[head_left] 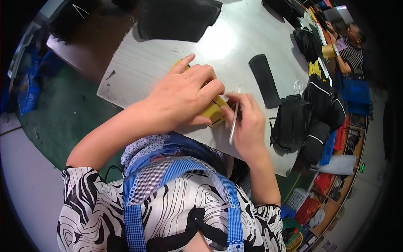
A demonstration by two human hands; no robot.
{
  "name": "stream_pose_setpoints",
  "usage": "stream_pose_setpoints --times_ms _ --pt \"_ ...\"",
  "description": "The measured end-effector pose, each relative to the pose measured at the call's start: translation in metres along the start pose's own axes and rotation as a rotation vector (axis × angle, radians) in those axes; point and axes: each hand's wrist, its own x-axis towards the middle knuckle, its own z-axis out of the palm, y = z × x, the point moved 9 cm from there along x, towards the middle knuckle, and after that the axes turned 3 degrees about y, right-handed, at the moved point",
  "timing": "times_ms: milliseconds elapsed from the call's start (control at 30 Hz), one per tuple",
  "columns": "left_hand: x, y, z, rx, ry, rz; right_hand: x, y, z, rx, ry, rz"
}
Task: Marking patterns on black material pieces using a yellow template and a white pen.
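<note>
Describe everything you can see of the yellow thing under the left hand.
The yellow thing looks smooth, with dark lines near its edges; its material is unclear. It slants from upper left to lower right over the pale table. The left hand covers its middle, hiding its full shape. The blurred right hand is at its right end; whether they touch is unclear.

Left hand [184,94] plus right hand [249,124]: two, as I see
Yellow piece [213,113]: one
Silvery rod [234,128]: one
Flat black strip [264,82]: one, right
Black bags [289,122]: several, too overlapped for me to count
Pale tabletop [134,75]: one
Co-worker [351,54]: one, far right
</note>
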Motion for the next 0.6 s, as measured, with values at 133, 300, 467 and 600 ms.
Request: stream_pose_setpoints --times_ms 133,300,467,600 --pt "-0.011 -0.037 -0.035 0.122 0.375 -0.053 -0.006 0.031 -0.021 0.09 0.055 0.22" --pt "-0.046 -0.073 -0.039 0.346 0.285 -0.266 -0.005 0.075 -0.098 -0.35 0.239 0.099" --pt "-0.059 -0.009 -0.006 0.108 0.027 -0.114 -0.033 0.086 -0.094 0.103 0.287 0.348" --pt "-0.054 0.005 -0.004 -0.039 0.243 -0.066 -0.031 0.055 -0.054 0.281 0.186 0.372"
